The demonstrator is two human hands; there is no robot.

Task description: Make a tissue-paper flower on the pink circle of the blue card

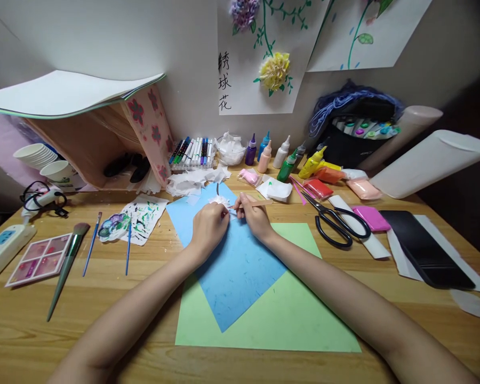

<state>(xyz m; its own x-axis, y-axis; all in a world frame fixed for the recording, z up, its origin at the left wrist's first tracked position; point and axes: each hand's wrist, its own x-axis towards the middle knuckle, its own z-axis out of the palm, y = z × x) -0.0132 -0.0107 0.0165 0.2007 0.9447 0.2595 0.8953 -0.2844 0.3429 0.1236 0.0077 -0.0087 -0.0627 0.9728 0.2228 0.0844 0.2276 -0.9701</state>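
My left hand (pixel 208 225) is closed in a pinch on a small white tissue flower (pixel 218 200) that rests on a blue paper sheet (pixel 232 266). My right hand (pixel 254 215) is closed around a thin wooden stick (pixel 260 202), whose tip points at the flower. The blue sheet lies tilted over a green sheet (pixel 288 314) on the wooden table (pixel 104 298). Both forearms reach in from the bottom edge.
Black scissors (pixel 336 224), a pink block (pixel 371 217) and a dark tablet (pixel 426 248) lie to the right. Paint bottles (pixel 282 154), markers (pixel 192 152) and tissue scraps (pixel 192 181) line the back. Brushes (pixel 66 266), a palette (pixel 40 258) and a painted paper (pixel 138 216) sit left.
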